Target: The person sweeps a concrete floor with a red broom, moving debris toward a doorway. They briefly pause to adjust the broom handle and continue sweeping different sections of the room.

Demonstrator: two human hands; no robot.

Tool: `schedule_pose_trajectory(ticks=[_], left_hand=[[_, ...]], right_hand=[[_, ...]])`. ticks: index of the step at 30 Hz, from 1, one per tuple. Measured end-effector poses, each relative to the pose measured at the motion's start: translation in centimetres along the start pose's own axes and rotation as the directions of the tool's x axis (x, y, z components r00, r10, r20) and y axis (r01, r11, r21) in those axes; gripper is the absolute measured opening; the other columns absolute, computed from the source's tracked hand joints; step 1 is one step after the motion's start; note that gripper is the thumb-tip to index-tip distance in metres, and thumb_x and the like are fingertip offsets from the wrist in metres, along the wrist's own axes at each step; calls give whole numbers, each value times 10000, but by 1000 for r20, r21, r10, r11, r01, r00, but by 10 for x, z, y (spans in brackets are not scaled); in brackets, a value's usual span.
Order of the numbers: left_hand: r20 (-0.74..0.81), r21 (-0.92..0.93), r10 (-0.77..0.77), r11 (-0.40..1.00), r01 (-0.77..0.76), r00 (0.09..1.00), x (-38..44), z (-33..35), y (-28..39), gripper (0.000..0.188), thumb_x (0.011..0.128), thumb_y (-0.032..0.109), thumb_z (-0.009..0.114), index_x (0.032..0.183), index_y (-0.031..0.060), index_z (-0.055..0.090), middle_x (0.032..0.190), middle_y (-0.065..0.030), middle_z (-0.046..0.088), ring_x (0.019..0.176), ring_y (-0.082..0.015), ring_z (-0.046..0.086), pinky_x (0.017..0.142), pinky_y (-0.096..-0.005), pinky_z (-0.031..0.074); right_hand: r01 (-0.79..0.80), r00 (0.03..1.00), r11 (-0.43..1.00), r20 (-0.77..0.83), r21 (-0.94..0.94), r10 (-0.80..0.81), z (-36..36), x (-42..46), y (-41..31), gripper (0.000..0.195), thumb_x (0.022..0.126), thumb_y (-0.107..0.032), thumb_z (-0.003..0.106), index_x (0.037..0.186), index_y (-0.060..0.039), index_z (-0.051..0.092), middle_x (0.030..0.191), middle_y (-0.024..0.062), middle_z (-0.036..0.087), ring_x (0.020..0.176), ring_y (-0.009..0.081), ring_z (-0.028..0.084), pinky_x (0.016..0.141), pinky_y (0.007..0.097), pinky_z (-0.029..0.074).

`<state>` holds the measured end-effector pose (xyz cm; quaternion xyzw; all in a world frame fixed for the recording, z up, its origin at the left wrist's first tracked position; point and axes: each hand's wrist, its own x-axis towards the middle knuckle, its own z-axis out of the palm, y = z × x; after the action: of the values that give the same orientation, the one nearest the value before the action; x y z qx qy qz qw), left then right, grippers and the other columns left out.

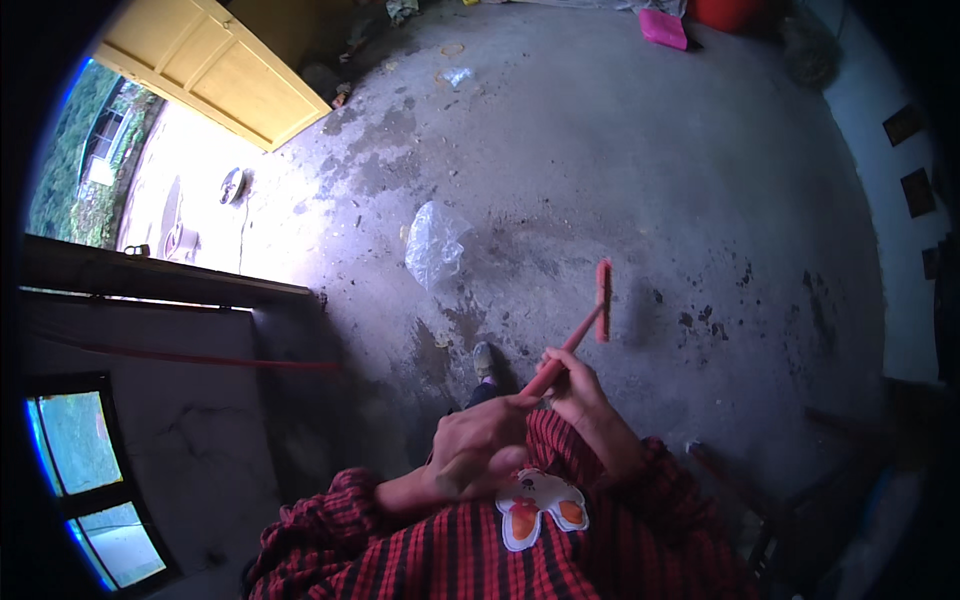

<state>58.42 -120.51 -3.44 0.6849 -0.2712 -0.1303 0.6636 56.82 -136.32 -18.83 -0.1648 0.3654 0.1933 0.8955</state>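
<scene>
A red broom slants away from me, its handle [568, 346] running up to a narrow red head [604, 300] held over the concrete floor. My left hand [480, 442] wraps the near end of the handle, close to my chest. Farther along, my right hand [574, 390] grips the same handle with the fingers curled round it. Whether the broom's bristles touch the floor I cannot tell. A crumpled clear plastic bag [435, 244] lies on the floor to the left of the broom head, apart from it.
Bits of debris and dark stains mark the concrete floor [675, 165]. A yellow door [225, 71] stands ajar at upper left, beside a bright doorway. Beyond the threshold sit a basin [232, 185] and a bucket [180, 241]. A pink object [663, 28] lies at the far end.
</scene>
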Motion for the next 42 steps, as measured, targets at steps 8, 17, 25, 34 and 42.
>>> schedule_pose_trajectory(ticks=[8, 17, 25, 34, 42], left_hand=[[155, -100, -408, 899, 426, 900, 36, -83, -109, 197, 858, 147, 513, 937, -16, 590, 744, -35, 566, 622, -81, 444, 565, -245, 376], [302, 428, -36, 898, -102, 953, 58, -186, -62, 170, 538, 74, 634, 609, 28, 486, 628, -79, 474, 609, -266, 479, 595, -348, 400], [82, 26, 270, 962, -273, 959, 99, -138, -63, 254, 710, 93, 625, 577, 37, 415, 593, -67, 439, 615, -244, 451, 582, -358, 383], [85, -438, -130, 886, 154, 988, 199, -18, -244, 113, 825, 90, 559, 854, -20, 561, 1088, -117, 573, 978, -171, 537, 811, -313, 434], [-383, 63, -478, 840, 539, 790, 229, -177, -104, 74, 797, 54, 539, 771, 17, 597, 714, -35, 554, 704, -120, 510, 700, -278, 437]], right_hand=[[488, 816, 349, 276, -800, -508, 22, 65, 22, 160, 725, 21, 560, 849, -15, 464, 692, 15, 449, 622, 52, 433, 493, 207, 364], [-282, 923, 946, 316, 161, 221, 177, 261, 127, 108, 802, -154, 493, 730, -75, 476, 594, 14, 441, 458, 116, 398, 429, 229, 329], [117, 991, 939, 105, -323, -87, 137, 161, -28, 244, 802, -137, 486, 595, -148, 356, 528, -40, 353, 452, 81, 339, 422, 233, 295], [417, 829, 16, 373, -909, -417, -53, 191, -207, 128, 767, -139, 525, 716, -78, 426, 607, -11, 415, 553, 89, 423, 519, 208, 347], [-244, 948, 951, -254, -190, 193, 169, 324, -87, 98, 693, -15, 511, 779, -2, 465, 669, 81, 484, 555, 188, 494, 449, 314, 409]])
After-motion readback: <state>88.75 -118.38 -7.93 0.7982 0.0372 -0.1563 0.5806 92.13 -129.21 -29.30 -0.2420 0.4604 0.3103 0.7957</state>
